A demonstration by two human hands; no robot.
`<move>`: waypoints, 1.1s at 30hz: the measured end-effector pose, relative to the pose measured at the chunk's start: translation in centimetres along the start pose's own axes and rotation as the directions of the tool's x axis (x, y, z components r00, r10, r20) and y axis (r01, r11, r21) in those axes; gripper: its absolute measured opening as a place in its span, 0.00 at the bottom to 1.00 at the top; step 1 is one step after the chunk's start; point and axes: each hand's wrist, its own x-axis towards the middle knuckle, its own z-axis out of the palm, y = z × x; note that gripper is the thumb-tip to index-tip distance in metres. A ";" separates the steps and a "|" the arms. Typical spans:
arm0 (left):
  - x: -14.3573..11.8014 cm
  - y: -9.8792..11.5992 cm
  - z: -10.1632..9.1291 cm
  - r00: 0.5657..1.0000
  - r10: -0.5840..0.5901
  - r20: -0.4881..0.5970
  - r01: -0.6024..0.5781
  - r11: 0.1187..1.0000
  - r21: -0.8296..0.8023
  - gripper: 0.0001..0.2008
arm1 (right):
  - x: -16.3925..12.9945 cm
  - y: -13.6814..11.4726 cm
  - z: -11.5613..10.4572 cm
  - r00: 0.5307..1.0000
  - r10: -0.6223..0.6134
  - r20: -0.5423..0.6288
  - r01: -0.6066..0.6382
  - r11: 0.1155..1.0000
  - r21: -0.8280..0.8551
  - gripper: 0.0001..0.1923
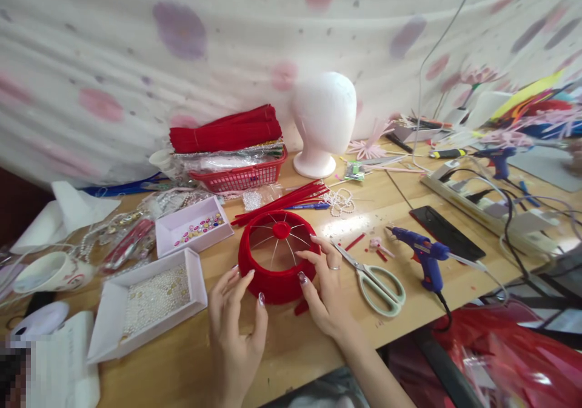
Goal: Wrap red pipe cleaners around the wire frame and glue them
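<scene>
A round red fuzzy frame (275,287) sits on the table before me, with thin wire spokes running from its padded rim to a small red disc (281,231). At its left front is my left hand (237,326), fingers apart and thumb spread, the fingertips close against the red side. My right hand (325,290) grips the right side of the rim, its fingers bent over the edge and the thumb on the outer front. Light green-handled scissors (381,288) lie just right of that hand. Behind the frame lie red fuzzy stems (291,202) and a blue pen (309,206).
White boxes hold pearl beads (157,296) and coloured gems (200,229) on the left. A red basket (245,176) and a white foam head (324,117) stand behind. At right are a blue glue gun (422,253), a phone (448,232) and a power strip (488,214) with cables.
</scene>
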 end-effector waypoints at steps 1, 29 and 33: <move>-0.1 0.0 0.0 1.000 -0.002 0.013 0.002 1.000 -0.004 0.18 | 0.0 0.0 0.0 1.000 0.001 -0.006 -0.001 1.000 0.001 0.16; -0.5 -0.1 0.9 0.993 -0.071 0.096 0.077 0.996 -0.054 0.27 | 0.4 0.1 0.1 0.999 -0.047 -0.026 0.046 0.998 -0.035 0.18; -0.5 -0.1 0.4 0.996 -0.052 0.067 0.057 0.996 -0.069 0.20 | 0.3 0.0 0.1 0.999 -0.048 -0.024 0.047 0.998 -0.037 0.18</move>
